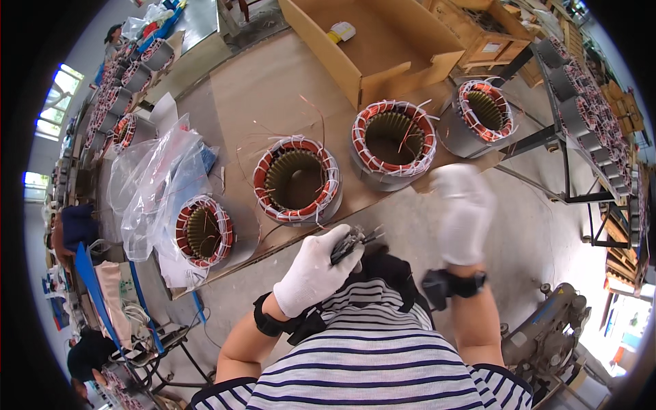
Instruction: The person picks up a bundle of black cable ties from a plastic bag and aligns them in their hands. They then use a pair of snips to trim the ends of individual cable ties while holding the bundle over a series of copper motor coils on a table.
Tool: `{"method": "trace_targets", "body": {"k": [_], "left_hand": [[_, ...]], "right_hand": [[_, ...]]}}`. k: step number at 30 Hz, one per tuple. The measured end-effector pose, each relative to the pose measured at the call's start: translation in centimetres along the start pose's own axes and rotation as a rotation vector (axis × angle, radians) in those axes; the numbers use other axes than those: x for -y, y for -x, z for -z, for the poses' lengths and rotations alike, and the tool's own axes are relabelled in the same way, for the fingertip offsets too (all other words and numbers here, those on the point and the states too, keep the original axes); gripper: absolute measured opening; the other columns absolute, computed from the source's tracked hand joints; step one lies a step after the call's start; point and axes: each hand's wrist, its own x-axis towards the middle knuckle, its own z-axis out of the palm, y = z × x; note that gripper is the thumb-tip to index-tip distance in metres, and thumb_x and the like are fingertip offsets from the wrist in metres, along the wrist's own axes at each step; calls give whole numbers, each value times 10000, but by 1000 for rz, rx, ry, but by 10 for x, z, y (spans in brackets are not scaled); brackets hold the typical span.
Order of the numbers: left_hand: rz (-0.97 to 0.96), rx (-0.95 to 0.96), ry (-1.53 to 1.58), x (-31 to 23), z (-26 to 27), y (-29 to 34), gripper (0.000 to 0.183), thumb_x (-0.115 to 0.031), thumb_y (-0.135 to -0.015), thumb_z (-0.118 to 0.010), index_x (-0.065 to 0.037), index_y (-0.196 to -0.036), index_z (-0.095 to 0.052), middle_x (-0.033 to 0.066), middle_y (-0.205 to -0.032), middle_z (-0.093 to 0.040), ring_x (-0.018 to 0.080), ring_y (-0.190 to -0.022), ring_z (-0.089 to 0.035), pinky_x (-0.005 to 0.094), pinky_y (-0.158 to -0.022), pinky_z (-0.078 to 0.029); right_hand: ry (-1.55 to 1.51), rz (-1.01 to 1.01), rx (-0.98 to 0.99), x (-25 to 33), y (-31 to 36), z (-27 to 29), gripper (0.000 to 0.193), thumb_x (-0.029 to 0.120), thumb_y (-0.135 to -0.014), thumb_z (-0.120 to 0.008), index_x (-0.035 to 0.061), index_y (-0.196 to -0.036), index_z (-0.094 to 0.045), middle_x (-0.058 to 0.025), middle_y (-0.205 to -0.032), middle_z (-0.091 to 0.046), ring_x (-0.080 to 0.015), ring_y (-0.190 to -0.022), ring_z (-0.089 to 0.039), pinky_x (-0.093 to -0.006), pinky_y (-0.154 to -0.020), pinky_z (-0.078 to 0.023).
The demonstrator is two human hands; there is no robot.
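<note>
Head view: left fingers [331, 238] grip tool [348, 245]; crate label [491, 48] illegible.

No words or numbers can be read here — a small white rectangular label [490, 48] sits on the light-brown wooden crate [511, 49], too small to make out.

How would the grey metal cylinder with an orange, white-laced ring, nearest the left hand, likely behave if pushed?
The cylinder is probably heavy, given its metal body. Standing upright and broad, it might slide before tipping. Its exposed ring could be nicked.
</note>
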Motion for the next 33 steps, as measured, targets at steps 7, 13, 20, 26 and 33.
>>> {"method": "trace_targets", "body": {"k": [7,13,20,26,33], "left_hand": [[-91,-117,-76,4,-12,-3,171,-24,-876,-533,53,-1009,-608,67,-740,-655,81,-677,-594,240,-673,-487],[30,-320,240,13,-37,2,179,-10,-886,-495,46,-1027,-590,71,-720,-663,93,-669,-612,236,-654,-483],[55,-459,256,17,-76,-2,116,-8,-882,-489,33,-949,-574,56,-739,-652,61,-620,-537,210,-593,-446],[32,-481,129,19,-97,-5,137,-22,-838,-577,9,-971,-572,120,-694,-597,163,-604,-551,282,-613,-460],[35,-520,151,16,-103,-2,153,-27,-827,-594,6,-976,-591,131,-705,-590,220,-593,-537,290,-602,-452]], "right_hand": [[-61,405,-594,45,-7,84,205,150,-920,-554,-33,-956,-638,-83,-899,-645,-194,-808,-602,-295,-766,-480],[294,727,665,64,-29,25,194,140,-697,-696,55,-827,-580,-88,-875,-601,-290,-711,-583,-397,-651,-488],[992,1028,576,-52,-71,-7,509,264,-590,-758,91,-1029,-567,-43,-959,-549,-237,-1034,-493,-426,-842,-341],[791,1130,867,-36,-111,-7,273,248,-586,-745,131,-722,-539,-1,-722,-530,-215,-808,-530,-423,-914,-348],[718,1244,1045,-38,-130,-1,202,242,-650,-683,128,-711,-527,-22,-707,-519,-206,-773,-535,-356,-830,-384]]}}
